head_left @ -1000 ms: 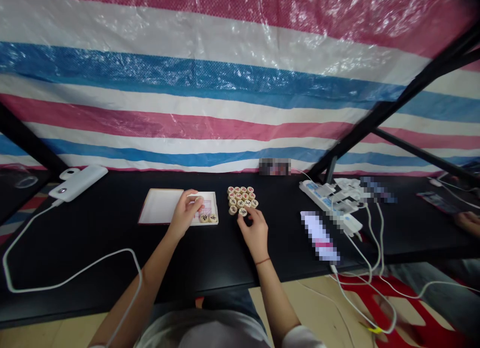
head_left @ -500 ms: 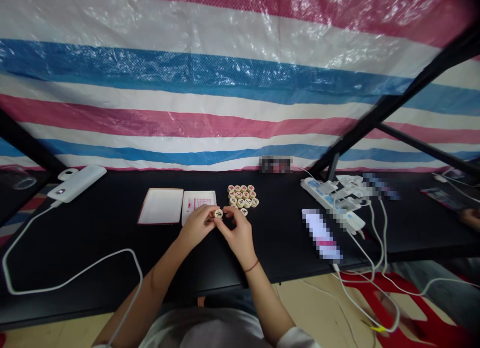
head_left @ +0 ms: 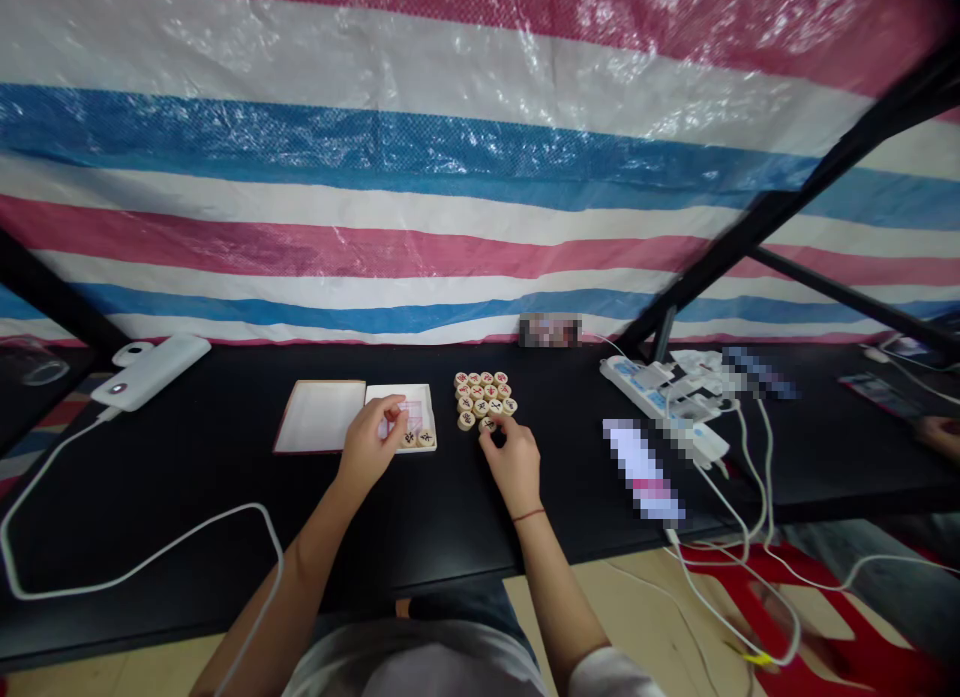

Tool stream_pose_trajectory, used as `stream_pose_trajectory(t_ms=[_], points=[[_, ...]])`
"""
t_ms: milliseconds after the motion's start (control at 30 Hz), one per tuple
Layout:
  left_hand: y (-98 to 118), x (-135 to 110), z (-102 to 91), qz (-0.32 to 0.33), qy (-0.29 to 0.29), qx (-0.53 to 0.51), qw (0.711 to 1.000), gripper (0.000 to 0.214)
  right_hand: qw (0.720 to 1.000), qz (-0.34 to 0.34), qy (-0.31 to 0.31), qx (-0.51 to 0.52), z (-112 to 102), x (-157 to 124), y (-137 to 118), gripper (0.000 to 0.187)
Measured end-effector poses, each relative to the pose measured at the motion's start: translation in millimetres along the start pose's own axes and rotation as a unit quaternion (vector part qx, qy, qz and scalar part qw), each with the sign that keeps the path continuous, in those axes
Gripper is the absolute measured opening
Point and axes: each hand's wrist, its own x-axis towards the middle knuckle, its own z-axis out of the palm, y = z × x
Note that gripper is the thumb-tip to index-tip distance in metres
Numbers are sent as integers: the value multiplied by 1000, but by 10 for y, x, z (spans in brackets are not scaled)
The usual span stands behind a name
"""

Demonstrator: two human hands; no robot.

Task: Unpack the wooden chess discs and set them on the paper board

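A cluster of round wooden chess pieces (head_left: 484,397) lies on the black table (head_left: 187,457). To its left sits a shallow white box tray (head_left: 416,412) with two pieces (head_left: 417,438) at its near edge, beside its white lid (head_left: 319,415). My left hand (head_left: 367,442) is over the tray, fingers curled, fingertips close to the two pieces. My right hand (head_left: 514,457) reaches the near side of the cluster, fingers pinched on a piece (head_left: 487,425).
A white power bank (head_left: 154,369) with a long white cable (head_left: 150,552) sits at the left. A power strip (head_left: 660,402) with plugs and cables and a phone (head_left: 641,467) lie at the right. A striped tarp hangs behind. Another person's hand (head_left: 937,432) shows far right.
Half a second ago both hands met in front of the tray around one piece. Now the left hand is back over the tray and the right hand has returned to the cluster.
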Motion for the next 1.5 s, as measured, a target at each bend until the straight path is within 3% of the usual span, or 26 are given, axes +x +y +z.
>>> stream_pose_trajectory(t_ms=[333, 467, 567, 700, 900, 1033, 1167, 1300, 1500], points=[[-41, 25, -16, -2, -14, 30, 999, 18, 999, -16, -23, -17, 65, -34, 15, 18], [-87, 29, -8, -5, -80, 95, 992, 20, 999, -41, 10, 9, -33, -32, -138, 18], [-81, 6, 14, 1, -153, 188, 970, 22, 991, -96, -73, 64, -72, -66, -365, 23], [-23, -40, 30, 31, -183, 256, 949, 24, 962, -146, -225, 44, 31, -97, -614, 44], [25, -69, 29, 24, -207, 277, 938, 22, 957, -128, -259, 8, 206, -61, -682, 26], [35, -54, 19, -4, -211, 257, 943, 20, 957, -125, -261, 21, 188, -56, -687, 25], [50, 2, -26, -18, -177, 206, 962, 16, 973, -119, -197, 30, 128, -66, -730, 34], [72, 48, -49, -37, -144, 39, 988, 19, 974, -155, -142, 81, 88, -73, -791, 31], [102, -9, 6, -96, -164, -111, 976, 21, 973, -166, -90, 131, 22, -118, -802, 14]])
